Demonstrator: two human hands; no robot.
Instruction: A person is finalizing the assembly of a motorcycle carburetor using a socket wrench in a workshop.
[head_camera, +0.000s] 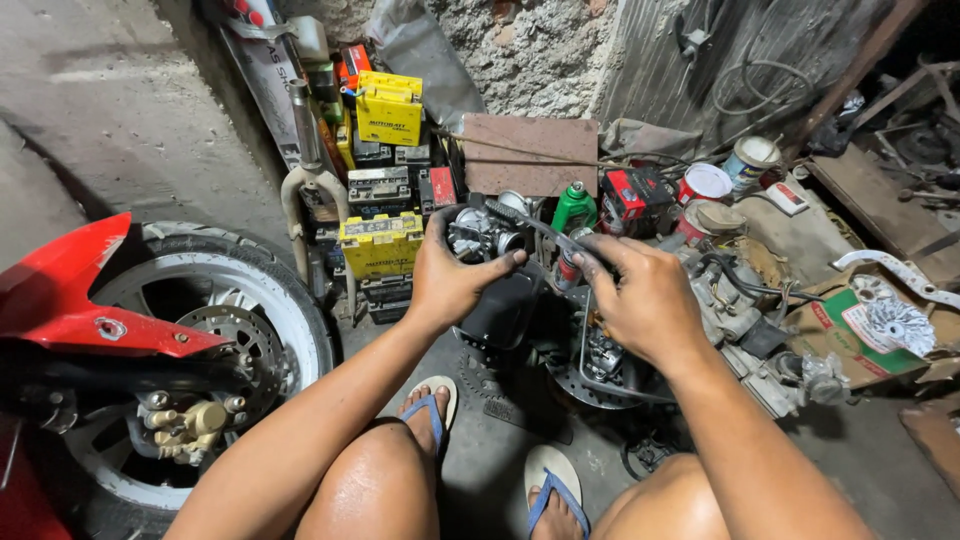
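- Two bare hands work over a cluttered concrete floor (120, 90), held above the knees.
- Left hand (450, 275) is closed around a small metal carburettor (480, 235), thumb across its front, raised above a black part (500, 310).
- Right hand (645, 295) pinches a slim metal tool (545, 232), its tip touching the carburettor; the grip is closed tight on the shaft.
- My judgement: the carburettor is stiff, fairly heavy for its size, probably oily and slippery; best held by the solid body, not by its thin fittings.
- Nearby: a motorcycle wheel (240, 300) with red fender (70, 290), stacked yellow batteries (385, 240), a green bottle (573, 208), paint cans (705, 183).
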